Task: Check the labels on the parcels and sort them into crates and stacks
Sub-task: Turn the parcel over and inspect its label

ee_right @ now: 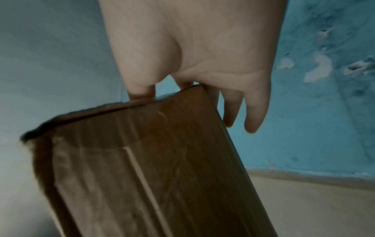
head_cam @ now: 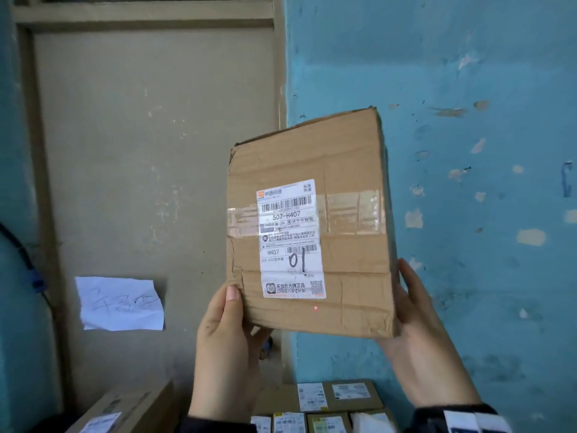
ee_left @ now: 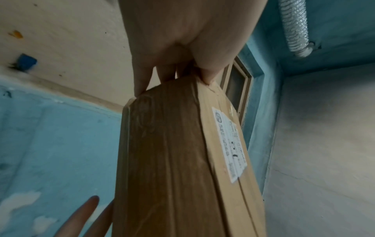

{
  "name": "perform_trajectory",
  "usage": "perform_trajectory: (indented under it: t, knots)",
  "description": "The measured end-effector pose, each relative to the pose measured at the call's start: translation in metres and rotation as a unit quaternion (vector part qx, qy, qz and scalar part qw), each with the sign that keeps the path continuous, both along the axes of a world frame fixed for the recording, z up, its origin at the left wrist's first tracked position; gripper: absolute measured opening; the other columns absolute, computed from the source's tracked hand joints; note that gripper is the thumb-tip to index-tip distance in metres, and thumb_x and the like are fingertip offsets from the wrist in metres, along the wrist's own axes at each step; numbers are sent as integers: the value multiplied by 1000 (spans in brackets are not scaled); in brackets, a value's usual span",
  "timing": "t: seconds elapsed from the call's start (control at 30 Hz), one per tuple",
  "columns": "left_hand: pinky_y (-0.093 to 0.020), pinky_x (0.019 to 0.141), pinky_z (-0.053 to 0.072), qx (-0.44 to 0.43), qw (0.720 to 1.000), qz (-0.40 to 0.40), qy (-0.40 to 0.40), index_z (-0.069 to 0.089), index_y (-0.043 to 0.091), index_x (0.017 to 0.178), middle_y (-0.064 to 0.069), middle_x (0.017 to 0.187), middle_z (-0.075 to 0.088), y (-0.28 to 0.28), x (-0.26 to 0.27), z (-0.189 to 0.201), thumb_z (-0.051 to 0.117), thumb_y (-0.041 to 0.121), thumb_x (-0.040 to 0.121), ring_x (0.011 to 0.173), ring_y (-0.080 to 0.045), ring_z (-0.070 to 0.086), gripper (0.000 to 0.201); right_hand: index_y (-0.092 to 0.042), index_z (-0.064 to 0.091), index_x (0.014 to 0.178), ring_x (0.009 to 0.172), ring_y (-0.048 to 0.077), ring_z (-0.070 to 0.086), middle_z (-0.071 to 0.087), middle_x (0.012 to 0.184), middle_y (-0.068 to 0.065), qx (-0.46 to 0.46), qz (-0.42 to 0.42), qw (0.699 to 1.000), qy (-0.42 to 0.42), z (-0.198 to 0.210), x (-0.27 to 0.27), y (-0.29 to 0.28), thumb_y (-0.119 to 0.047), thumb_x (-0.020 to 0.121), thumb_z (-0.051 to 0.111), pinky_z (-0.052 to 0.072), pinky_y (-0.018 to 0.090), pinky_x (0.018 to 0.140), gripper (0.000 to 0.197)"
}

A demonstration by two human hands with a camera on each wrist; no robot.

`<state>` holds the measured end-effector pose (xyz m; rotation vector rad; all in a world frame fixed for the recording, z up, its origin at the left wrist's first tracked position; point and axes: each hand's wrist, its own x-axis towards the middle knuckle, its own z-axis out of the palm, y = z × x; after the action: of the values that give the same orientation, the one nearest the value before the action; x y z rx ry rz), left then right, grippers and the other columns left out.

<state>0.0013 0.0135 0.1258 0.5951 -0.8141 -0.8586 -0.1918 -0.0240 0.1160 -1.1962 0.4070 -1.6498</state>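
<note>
I hold a brown cardboard parcel (head_cam: 343, 170) upright in front of me, its white shipping label (head_cam: 288, 239) facing me. The label reads "507-H407" and has a handwritten "01". My left hand (head_cam: 224, 332) grips the lower left corner, thumb on the front face and fingers behind. My right hand (head_cam: 421, 323) holds the lower right corner, fingers lying along the back. The left wrist view shows the parcel (ee_left: 172, 160) edge-on below the left hand (ee_left: 178, 40). In the right wrist view the right hand (ee_right: 192, 48) has its thumb on the parcel (ee_right: 142, 168) edge.
Several labelled parcels (head_cam: 337, 398) lie below my hands, and a larger box (head_cam: 125, 407) sits at the lower left. A handwritten paper note (head_cam: 120, 303) is stuck on the beige panel (head_cam: 156, 151). A peeling blue wall (head_cam: 468, 89) stands close behind the parcel.
</note>
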Motion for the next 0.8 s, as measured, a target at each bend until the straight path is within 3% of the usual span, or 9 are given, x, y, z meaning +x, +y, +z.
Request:
perform_trajectory:
  t: [0.1, 0.23, 0.37, 0.43, 0.5, 0.57, 0.67, 0.73, 0.8]
  knots:
    - [-49, 89, 48, 5, 1000, 1, -3, 66, 11, 108, -16, 103, 73, -2, 0, 1, 34, 20, 106, 82, -17, 67, 33, -22, 48, 140, 126, 32, 56, 58, 137, 12, 18, 45, 999, -1, -2, 0, 1, -43, 87, 67, 52, 54, 93, 59]
    - [-45, 81, 54, -22, 999, 22, -22, 55, 31, 119, 1, 103, 73, -4, 1, -1, 40, 11, 104, 89, -10, 69, 29, -22, 64, 120, 106, 26, 66, 66, 126, 11, 22, 80, 996, -45, -6, -2, -2, -51, 38, 96, 58, 46, 74, 93]
    - [-47, 103, 44, -49, 980, 114, -158, 65, 46, 115, 12, 128, 62, -8, 5, -7, 56, 15, 96, 119, -3, 58, 37, -32, 65, 115, 97, 24, 71, 67, 125, 6, 12, 104, 993, -45, -4, 4, 1, -47, 31, 98, 57, 49, 70, 92]
    - [-28, 109, 39, -47, 966, 138, -213, 70, 48, 109, 11, 145, 48, -7, 3, -8, 61, 12, 94, 131, 14, 39, 40, -32, 63, 120, 98, 24, 71, 66, 126, 6, 7, 106, 993, -43, -4, 5, 1, -45, 31, 99, 57, 49, 71, 96]
    - [1, 92, 35, -41, 952, 150, -263, 68, 43, 103, 12, 147, 40, -7, 2, -8, 60, 1, 92, 115, 34, 34, 45, -31, 60, 125, 102, 25, 70, 67, 124, 7, 5, 92, 995, -25, -7, 7, 0, -42, 32, 99, 58, 48, 74, 101]
    - [6, 82, 34, -56, 939, 143, -307, 66, 35, 104, 11, 142, 46, -6, -1, -9, 58, -3, 91, 110, 31, 42, 41, -31, 57, 126, 104, 25, 69, 70, 120, 6, 12, 65, 998, 15, -9, 9, 0, -45, 28, 99, 58, 48, 82, 107]
    - [0, 83, 42, -76, 951, 74, -291, 64, 29, 113, 15, 137, 55, -3, 0, -14, 70, 25, 88, 121, 14, 49, 26, -32, 56, 124, 101, 19, 70, 73, 112, 1, 18, 28, 996, 80, -12, 9, 2, -51, 19, 97, 58, 41, 85, 115]
    - [-7, 82, 48, -76, 954, 5, -289, 59, 32, 124, 21, 137, 55, 0, 1, -17, 75, 62, 68, 126, 7, 50, 65, -33, 56, 122, 99, 12, 71, 74, 108, -4, 7, 12, 994, 110, -12, 10, 3, -36, 31, 98, 55, 28, 81, 100]
    - [-9, 81, 49, -69, 952, -12, -297, 51, 32, 132, 21, 135, 56, 0, -2, -18, 72, 78, 51, 122, 7, 53, 96, -37, 52, 123, 99, 7, 70, 74, 107, -9, 0, -5, 993, 121, -10, 13, 5, -21, 56, 90, 51, 26, 84, 79]
